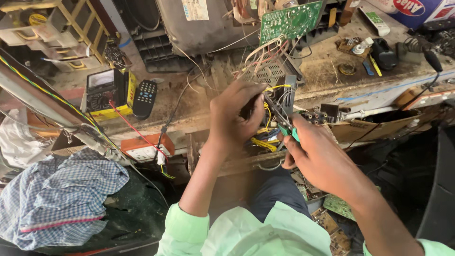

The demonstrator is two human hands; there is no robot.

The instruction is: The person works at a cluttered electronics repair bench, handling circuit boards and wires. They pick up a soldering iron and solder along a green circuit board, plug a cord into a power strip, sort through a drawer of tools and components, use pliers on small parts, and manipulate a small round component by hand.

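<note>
My left hand grips a dark electronic part with yellow and other wires coming out of it, held above the workbench edge. My right hand is closed on a small tool with green handles, whose thin metal jaws reach up into the wires of that part. A bundle of white, red and yellow wires runs from the part up to a green circuit board leaning at the back of the bench.
A yellow analog multimeter and a black remote control lie at the left. An orange and white socket box sits below them. A checked cloth lies lower left. Loose circuit boards lie near my lap.
</note>
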